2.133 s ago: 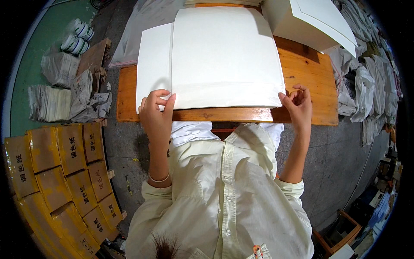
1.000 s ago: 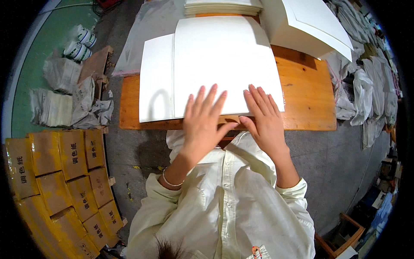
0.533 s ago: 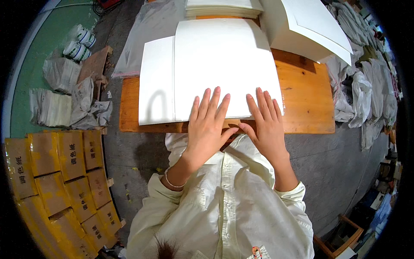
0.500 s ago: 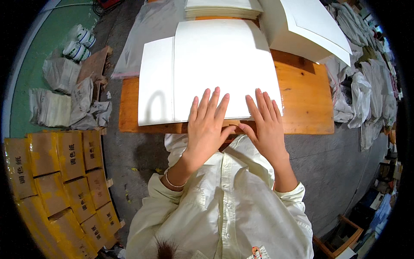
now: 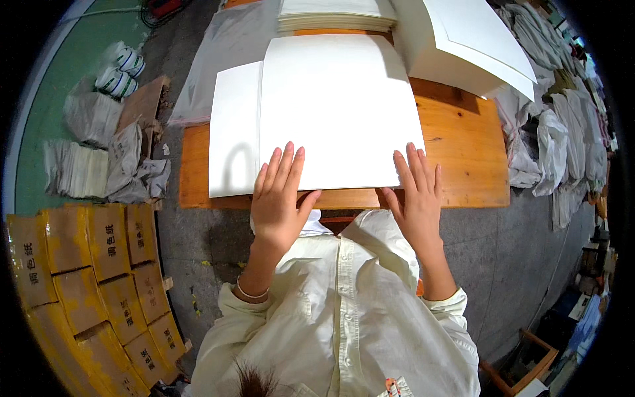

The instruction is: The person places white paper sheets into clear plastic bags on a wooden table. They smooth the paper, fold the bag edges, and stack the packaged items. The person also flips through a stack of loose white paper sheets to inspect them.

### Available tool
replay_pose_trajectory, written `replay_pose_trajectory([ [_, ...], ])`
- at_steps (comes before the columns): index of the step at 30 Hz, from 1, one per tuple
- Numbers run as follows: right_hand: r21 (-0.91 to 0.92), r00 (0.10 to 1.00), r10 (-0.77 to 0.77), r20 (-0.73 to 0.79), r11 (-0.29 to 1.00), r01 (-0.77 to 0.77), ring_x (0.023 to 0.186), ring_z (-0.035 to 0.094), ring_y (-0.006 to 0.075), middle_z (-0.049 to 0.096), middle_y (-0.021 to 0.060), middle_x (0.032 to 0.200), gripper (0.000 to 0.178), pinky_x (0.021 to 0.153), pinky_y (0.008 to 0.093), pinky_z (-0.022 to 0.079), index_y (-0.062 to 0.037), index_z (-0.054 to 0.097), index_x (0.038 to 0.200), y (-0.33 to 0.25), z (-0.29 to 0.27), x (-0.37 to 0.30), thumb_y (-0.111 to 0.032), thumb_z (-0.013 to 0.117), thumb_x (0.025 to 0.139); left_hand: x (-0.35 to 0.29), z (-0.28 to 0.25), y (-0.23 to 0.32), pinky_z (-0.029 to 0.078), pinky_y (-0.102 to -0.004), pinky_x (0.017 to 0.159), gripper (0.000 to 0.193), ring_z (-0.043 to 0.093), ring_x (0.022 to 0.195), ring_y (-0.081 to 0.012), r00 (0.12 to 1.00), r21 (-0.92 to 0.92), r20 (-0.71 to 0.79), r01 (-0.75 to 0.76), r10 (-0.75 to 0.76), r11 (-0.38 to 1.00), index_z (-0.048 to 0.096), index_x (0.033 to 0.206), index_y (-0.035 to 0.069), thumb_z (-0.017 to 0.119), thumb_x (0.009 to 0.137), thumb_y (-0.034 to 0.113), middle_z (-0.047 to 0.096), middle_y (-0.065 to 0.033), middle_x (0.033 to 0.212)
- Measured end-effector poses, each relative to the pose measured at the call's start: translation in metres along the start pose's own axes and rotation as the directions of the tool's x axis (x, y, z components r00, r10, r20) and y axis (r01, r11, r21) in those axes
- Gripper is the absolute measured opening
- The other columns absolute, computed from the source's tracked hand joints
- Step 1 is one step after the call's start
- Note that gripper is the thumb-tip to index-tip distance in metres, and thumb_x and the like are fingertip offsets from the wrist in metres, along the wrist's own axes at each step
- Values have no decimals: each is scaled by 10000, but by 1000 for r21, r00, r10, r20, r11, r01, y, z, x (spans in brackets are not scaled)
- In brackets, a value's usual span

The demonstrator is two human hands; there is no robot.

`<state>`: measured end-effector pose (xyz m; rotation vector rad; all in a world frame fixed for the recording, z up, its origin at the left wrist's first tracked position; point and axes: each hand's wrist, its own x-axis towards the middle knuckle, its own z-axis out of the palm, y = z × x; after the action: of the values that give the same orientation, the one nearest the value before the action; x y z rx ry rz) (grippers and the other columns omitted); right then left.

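Note:
A large white paper sheet or stack [image 5: 337, 106] lies on the wooden table [image 5: 466, 145], its near edge close to the table's front. Along its left side shows a narrower white panel [image 5: 231, 126], set off by a straight edge; whether it is a separate sheet I cannot tell. My left hand [image 5: 279, 202] rests flat on the near left part of the paper, fingers stretched out and thumb at the near edge. At the near right corner lies my right hand [image 5: 418, 198], fingers spread, its thumb also by the near edge. Neither hand grips anything.
Behind the paper sits a thick stack of sheets [image 5: 336, 20]. A tall white stack [image 5: 456, 49] stands at the table's back right, beside grey plastic bags [image 5: 552, 145]. Clear plastic [image 5: 228, 63] covers the back left. Taped cartons [image 5: 109, 241] and wrapped bundles [image 5: 79, 169] are on the left.
My left hand has slid left across the paper, and my right hand has shifted slightly right to the corner. The hands are wider apart. The paper has moved slightly left and nearer.

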<state>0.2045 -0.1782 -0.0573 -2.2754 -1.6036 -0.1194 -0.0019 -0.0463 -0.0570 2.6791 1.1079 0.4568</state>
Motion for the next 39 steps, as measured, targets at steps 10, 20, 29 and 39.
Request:
replay_pose_trajectory([
  [10, -3, 999, 9, -35, 1000, -9, 1368, 318, 290, 340, 94, 1484, 678, 1107, 539, 189, -194, 427, 1397, 0, 3, -1, -227, 716, 785, -10, -7, -13, 220, -492, 1121, 802, 283, 1371, -348, 990, 87, -36, 139, -136, 986, 326, 1448, 126, 729, 770, 268, 285, -142, 1502],
  [20, 516, 1000, -9, -27, 856, 22, 1309, 404, 290, 445, 166, 1401, 473, 1044, 451, 308, -76, 581, 1223, 28, -41, -52, -117, 650, 757, -104, -19, -27, 452, -358, 860, 569, 611, 934, -242, 894, -725, -67, 261, -443, 637, 583, 1098, 23, 407, 950, 543, 626, -138, 1074],
  [29, 788, 784, 375, 495, 186, -586, 587, 526, 66, 621, 27, 761, 274, 530, 218, 420, 1, 572, 1151, 32, -21, -37, -184, 537, 953, -95, 15, -46, 473, -425, 916, 654, 622, 1003, -308, 965, -779, 246, 139, -95, -611, 519, 1218, -27, 384, 936, 548, 623, -202, 1091],
  [39, 839, 817, 364, 447, 146, -524, 432, 454, 21, 622, 18, 626, 463, 384, 169, 330, 36, 463, 1325, 8, -24, -53, -147, 589, 918, -75, 13, 49, 489, -465, 951, 361, 583, 1101, -301, 866, -788, 486, 377, -117, -486, 406, 1285, -65, 411, 975, 120, 552, -200, 1209],
])
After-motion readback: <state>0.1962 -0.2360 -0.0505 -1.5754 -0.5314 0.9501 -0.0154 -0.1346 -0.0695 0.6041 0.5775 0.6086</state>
